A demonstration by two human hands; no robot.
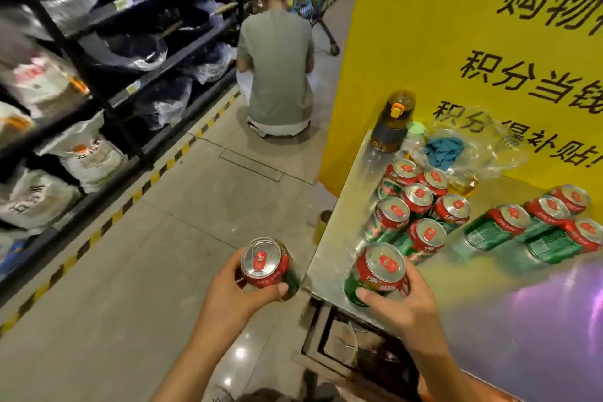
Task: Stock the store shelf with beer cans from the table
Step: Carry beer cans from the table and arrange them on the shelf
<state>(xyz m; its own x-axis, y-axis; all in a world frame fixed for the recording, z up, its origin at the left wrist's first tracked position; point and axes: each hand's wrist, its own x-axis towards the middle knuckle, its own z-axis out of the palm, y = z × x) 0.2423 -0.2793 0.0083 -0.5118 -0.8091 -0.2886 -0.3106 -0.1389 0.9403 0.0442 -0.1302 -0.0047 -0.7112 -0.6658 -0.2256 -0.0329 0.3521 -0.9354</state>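
The left hand [241,290] is curled around a red-and-green beer can [265,263], holding it upright in the air over the floor, just off the desk's [509,330] near-left corner. The right hand [404,300] grips a second can [375,274] that stands on the desk at that same corner, thumb in front and fingers wrapped round its far side. Behind that can, farther in on the desk, a cluster of cans [417,202] stands upright and close together; to the right of the cluster four more cans [548,222] lie or lean on their sides. At the desk's far edge, against a yellow sign [456,42], stand an amber bottle [393,122] and crumpled clear plastic [473,147]. Well beyond the desk a person in a grey shirt [277,75] crouches on the floor beside dark shelves [137,52] holding bagged goods.
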